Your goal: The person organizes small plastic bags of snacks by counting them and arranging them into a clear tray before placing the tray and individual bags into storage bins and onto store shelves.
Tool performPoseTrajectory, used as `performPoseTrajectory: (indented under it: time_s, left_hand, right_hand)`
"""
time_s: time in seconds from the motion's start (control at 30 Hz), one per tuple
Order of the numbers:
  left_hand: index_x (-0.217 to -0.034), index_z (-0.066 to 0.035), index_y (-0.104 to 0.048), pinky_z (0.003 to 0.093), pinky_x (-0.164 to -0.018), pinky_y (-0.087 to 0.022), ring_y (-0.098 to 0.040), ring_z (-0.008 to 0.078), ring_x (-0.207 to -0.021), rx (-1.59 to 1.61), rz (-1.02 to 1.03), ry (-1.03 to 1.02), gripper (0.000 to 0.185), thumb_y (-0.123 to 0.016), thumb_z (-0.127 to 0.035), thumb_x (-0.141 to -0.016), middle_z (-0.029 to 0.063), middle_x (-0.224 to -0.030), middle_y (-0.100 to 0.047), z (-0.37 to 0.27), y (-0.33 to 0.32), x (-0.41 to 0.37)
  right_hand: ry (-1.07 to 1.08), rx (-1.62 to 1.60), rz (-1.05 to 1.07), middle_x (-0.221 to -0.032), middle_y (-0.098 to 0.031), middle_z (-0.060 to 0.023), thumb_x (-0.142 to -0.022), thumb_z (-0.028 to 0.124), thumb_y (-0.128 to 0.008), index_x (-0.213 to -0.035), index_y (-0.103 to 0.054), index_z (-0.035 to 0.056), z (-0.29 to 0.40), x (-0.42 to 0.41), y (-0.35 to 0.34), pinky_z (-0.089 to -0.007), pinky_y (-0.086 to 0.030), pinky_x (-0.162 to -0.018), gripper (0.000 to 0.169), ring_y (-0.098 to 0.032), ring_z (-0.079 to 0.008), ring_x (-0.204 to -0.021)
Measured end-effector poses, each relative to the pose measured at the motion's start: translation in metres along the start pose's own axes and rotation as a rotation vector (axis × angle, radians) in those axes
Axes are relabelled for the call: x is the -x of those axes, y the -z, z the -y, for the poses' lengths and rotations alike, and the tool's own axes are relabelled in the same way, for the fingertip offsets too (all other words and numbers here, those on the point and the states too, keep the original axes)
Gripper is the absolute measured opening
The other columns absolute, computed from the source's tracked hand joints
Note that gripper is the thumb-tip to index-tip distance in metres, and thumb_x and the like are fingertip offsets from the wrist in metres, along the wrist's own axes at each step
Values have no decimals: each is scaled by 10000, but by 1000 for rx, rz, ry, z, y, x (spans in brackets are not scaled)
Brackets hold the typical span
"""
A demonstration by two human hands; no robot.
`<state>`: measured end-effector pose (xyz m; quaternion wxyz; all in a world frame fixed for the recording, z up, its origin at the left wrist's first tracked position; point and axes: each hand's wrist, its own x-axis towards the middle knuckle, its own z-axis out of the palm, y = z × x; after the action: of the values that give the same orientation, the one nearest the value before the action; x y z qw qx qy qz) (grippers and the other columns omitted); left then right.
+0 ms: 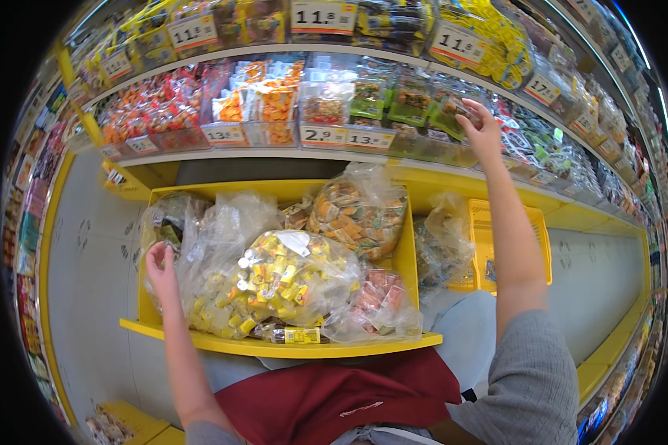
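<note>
My right hand (481, 128) is raised to the middle shelf, its thumb and fingertips at a small clear snack packet (455, 107) by the green packets (409, 103); whether it grips the packet is hard to tell. My left hand (161, 264) is at the left side of a yellow drawer (281, 349), fingers curled at a plastic bag (172, 222); its hold is unclear. In the drawer lie a clear bag of yellow-wrapped sweets (281, 278), a bag of orange-wrapped pieces (362, 214) and a bag of pink packets (378, 297).
Above the drawer runs a shelf edge (267, 154) with price tags and clear bins. A yellow plastic basket (537, 239) stands on the floor at right, beside another clear bag (440, 250). Stocked shelves line both sides. Yellow boxes (133, 425) are at the lower left.
</note>
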<state>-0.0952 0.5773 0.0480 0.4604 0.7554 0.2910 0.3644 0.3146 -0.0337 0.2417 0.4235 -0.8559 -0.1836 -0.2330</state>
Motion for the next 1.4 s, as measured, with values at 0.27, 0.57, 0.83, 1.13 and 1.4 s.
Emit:
performPoseTrajectory:
  time_s: [0.27,0.57,0.83,1.13,1.4]
  left_hand:
    - [-1088,-43,-744,460,-865,-541,-697,362,-993,-820,486,247,317,-572,-243,-912,205,-1062,-731,83,62,-54]
    - [-1374,-49,-508,412,-1093,-433,-471,347,-1345,-947,75,327,645,-724,-234,-795,179,-1404,-501,54,11,-37]
    - [-1243,-89,-671,402,-960,-521,-684,318,-1100,-498,-108,527,647,-803,-456,-726,180,-1177,-717,159,54,-97]
    - [-923,-87,-526,391,-730,-519,-618,202,-774,-278,-67,250,371,-848,-226,-800,23,-884,-631,131,52,-85]
    - [-1131,-141,-474,359,-1066,-407,-508,152,-1183,523,694,4,360,-746,-113,-896,10,-1184,-531,-110,-17,44]
  right_hand:
    - [273,309,-114,-1119,-660,-109,-841,152,-814,-1167,-675,62,-17,-8,-20,-303,-552,-761,366,-653,-209,-990]
    - [135,340,-188,-1337,-531,-179,-835,244,-842,-1440,-481,55,-25,20,-13,-353,-520,-908,729,-603,-266,-1115]
    - [-30,-35,-130,-1406,-504,-106,-926,171,-746,-1442,-447,51,11,133,-7,-298,-499,-817,608,-587,-170,-1066]
    - [-257,-453,267,-1151,-624,-34,-919,23,-685,-1284,-546,65,127,273,-97,-225,-481,-782,393,-580,-96,-921]
    - [-358,-700,763,-1219,-631,-108,-835,3,-746,-1430,-434,74,278,291,-192,-259,-505,-774,676,-638,-136,-960]
